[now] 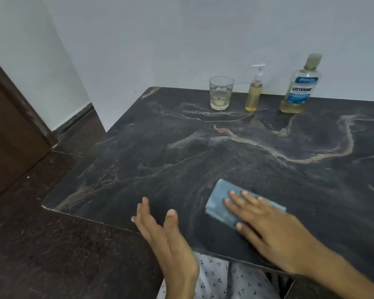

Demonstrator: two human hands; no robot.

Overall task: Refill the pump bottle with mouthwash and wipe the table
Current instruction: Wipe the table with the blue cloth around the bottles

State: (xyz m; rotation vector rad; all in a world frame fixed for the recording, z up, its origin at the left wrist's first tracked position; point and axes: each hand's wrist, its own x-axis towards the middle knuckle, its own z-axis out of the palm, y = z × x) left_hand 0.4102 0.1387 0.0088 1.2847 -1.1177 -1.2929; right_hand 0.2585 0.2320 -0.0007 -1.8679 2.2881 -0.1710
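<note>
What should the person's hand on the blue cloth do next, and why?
Probably slide the blue cloth forward across the dark table. The right hand lies flat on it near the front edge, the pump bottle already looks filled with its pump on, so wiping seems what remains. The left hand is open and idle.

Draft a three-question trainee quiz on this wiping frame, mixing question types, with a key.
1. True or false: the right hand presses flat on the blue cloth.
2. Which item stands between the glass and the mouthwash bottle? A) a sponge B) the pump bottle C) a funnel
3. Fill in: the left hand holds ____.

Key: 1 true. 2 B. 3 nothing; it is open at the near edge of the table.
</note>
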